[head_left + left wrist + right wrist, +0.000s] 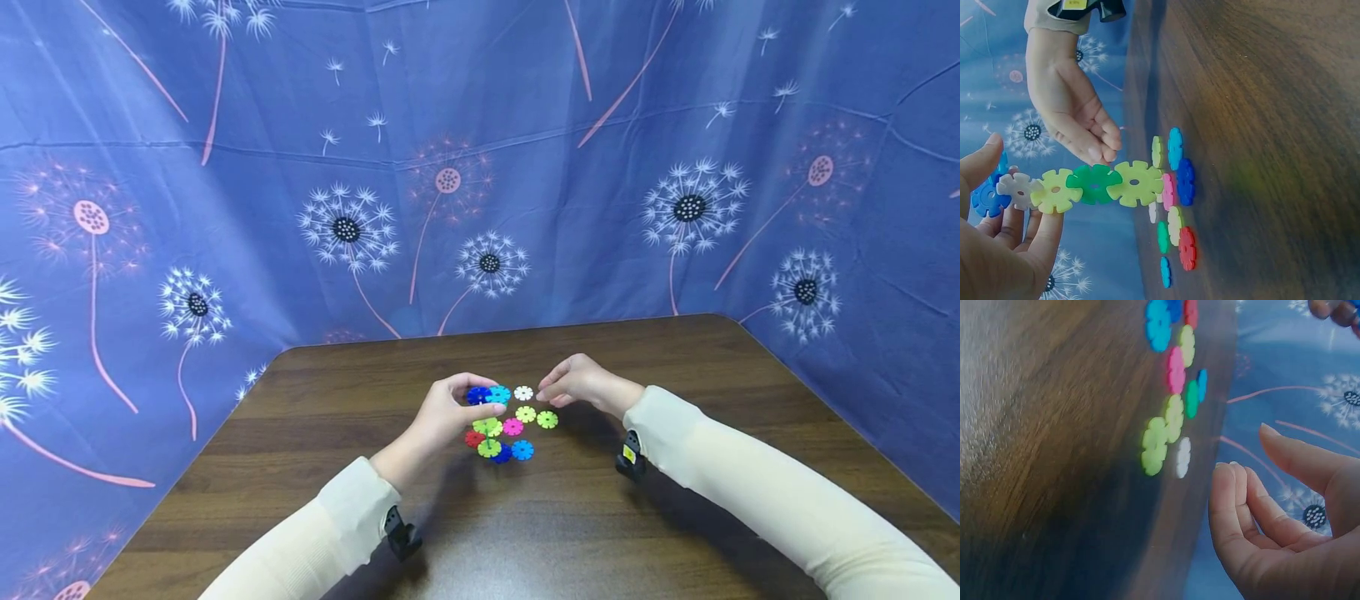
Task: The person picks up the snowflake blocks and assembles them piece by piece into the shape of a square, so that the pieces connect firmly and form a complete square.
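My left hand (445, 410) grips the top of a chain of interlocking notched plastic discs, with a blue disc (989, 199) between thumb and fingers. Below it the chain runs down through a white disc (1019, 199), a yellow disc (1057, 200), a green disc (1092, 192) and a yellow-green disc (1139, 192). The chain hangs roughly upright above the table; whether its lower end touches anything I cannot tell. Over the table on the right, my right hand (581, 385) holds nothing, its fingers loosely curved and the thumb apart from them. A loose white disc (523, 392) lies nearest it.
Loose discs lie flat on the brown wooden table (600, 517) below the hands: a pink disc (1175, 370), a red disc (1187, 249), a light blue disc (522, 450) and several others. A blue dandelion-print cloth (525, 167) hangs behind the table.
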`<state>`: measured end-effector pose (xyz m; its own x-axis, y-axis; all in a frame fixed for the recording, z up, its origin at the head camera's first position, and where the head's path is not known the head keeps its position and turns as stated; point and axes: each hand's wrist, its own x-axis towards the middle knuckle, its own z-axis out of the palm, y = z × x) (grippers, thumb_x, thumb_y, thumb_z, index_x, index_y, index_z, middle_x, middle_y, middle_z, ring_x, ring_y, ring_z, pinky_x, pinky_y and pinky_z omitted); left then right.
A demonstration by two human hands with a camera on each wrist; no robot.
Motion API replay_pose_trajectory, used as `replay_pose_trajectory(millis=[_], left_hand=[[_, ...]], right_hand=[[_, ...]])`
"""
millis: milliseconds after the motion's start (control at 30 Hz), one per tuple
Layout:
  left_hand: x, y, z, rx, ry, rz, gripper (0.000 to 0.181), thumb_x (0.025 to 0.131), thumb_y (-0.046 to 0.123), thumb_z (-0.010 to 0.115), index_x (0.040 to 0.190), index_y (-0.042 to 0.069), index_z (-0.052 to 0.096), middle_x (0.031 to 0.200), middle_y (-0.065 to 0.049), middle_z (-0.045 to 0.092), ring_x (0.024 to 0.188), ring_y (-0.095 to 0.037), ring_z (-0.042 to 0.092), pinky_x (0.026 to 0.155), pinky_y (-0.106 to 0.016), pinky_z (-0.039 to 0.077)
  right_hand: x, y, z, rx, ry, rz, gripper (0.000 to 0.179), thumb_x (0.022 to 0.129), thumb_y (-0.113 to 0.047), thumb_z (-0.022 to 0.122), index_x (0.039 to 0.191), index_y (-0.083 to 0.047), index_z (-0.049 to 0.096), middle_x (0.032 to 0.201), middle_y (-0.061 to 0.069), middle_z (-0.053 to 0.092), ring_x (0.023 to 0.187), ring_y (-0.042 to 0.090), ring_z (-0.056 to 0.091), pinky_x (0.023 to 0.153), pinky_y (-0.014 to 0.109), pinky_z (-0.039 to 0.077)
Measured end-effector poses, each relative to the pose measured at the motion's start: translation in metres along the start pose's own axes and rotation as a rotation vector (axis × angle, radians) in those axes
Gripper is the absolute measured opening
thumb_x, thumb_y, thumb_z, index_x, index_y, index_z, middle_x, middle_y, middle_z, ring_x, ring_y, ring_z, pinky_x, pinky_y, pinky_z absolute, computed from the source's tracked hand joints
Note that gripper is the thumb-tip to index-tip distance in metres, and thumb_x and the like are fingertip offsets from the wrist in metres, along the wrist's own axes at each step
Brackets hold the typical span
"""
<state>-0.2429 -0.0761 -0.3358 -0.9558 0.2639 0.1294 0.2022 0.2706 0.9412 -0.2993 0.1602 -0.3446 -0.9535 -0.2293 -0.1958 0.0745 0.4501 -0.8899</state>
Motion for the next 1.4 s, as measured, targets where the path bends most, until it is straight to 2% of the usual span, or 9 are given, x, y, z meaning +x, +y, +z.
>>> replay_pose_trajectory(millis=[167,367,600,733,900,1133,1400], left_hand=[[-0.001,-0.003,-0.001,0.005,-0.007,-0.003,0.029,0.080,0.014,0.080,0.106,0.008,0.071,0.097,-0.005,0.072,0.082,-0.010,0.062,0.072,-0.027,0.054],[0.000,-0.006,-0.002,0.011,-0.023,0.010,0.029,0.080,0.016,0.080,0.107,0.007,0.071,0.099,-0.006,0.072,0.082,-0.010,0.062,0.072,-0.028,0.054],[-0.001,-0.007,-0.001,0.023,-0.023,-0.004,0.027,0.081,0.017,0.079,0.106,0.009,0.071,0.096,-0.003,0.072,0.083,-0.009,0.062,0.073,-0.026,0.053],[-0.001,-0.008,-0.001,0.020,-0.017,-0.005,0.026,0.081,0.017,0.079,0.105,0.008,0.071,0.095,-0.004,0.072,0.082,-0.009,0.062,0.073,-0.026,0.053],[0.000,-0.010,-0.001,0.017,-0.023,-0.002,0.028,0.081,0.017,0.079,0.106,0.008,0.071,0.096,-0.004,0.072,0.082,-0.009,0.062,0.073,-0.025,0.053],[-0.001,-0.013,-0.001,0.015,-0.027,-0.004,0.029,0.081,0.018,0.079,0.106,0.007,0.071,0.097,-0.004,0.072,0.082,-0.009,0.061,0.073,-0.025,0.053],[0.000,-0.015,-0.002,0.022,-0.026,0.002,0.027,0.083,0.015,0.077,0.107,0.005,0.070,0.098,-0.009,0.072,0.081,-0.009,0.061,0.073,-0.026,0.053]], right_hand=[[0.009,0.008,0.003,-0.087,0.032,0.022,0.030,0.078,-0.006,0.079,0.102,0.009,0.068,0.101,0.018,0.070,0.084,0.028,0.070,0.080,0.036,0.057],[0.015,0.018,0.008,-0.166,0.077,0.067,0.031,0.073,-0.004,0.082,0.099,0.007,0.068,0.110,0.019,0.064,0.075,0.019,0.067,0.081,0.035,0.056],[0.017,0.026,0.013,-0.268,0.105,0.054,0.034,0.067,-0.009,0.088,0.095,0.002,0.072,0.099,0.011,0.065,0.071,0.017,0.064,0.076,0.032,0.052],[0.018,0.027,0.016,-0.320,0.134,0.020,0.029,0.063,-0.008,0.090,0.087,-0.001,0.073,0.085,0.005,0.064,0.064,0.013,0.059,0.066,0.025,0.048],[0.019,0.028,0.020,-0.392,0.155,0.012,0.023,0.063,-0.009,0.090,0.078,-0.005,0.074,0.074,0.002,0.065,0.060,0.010,0.056,0.063,0.023,0.045],[0.016,0.028,0.020,-0.398,0.131,0.006,0.023,0.066,-0.011,0.089,0.078,-0.003,0.072,0.075,0.003,0.065,0.062,0.013,0.056,0.064,0.025,0.046],[0.017,0.025,0.022,-0.466,0.119,-0.018,0.029,0.062,-0.008,0.091,0.080,-0.003,0.070,0.080,0.005,0.059,0.077,0.018,0.051,0.074,0.029,0.046]])
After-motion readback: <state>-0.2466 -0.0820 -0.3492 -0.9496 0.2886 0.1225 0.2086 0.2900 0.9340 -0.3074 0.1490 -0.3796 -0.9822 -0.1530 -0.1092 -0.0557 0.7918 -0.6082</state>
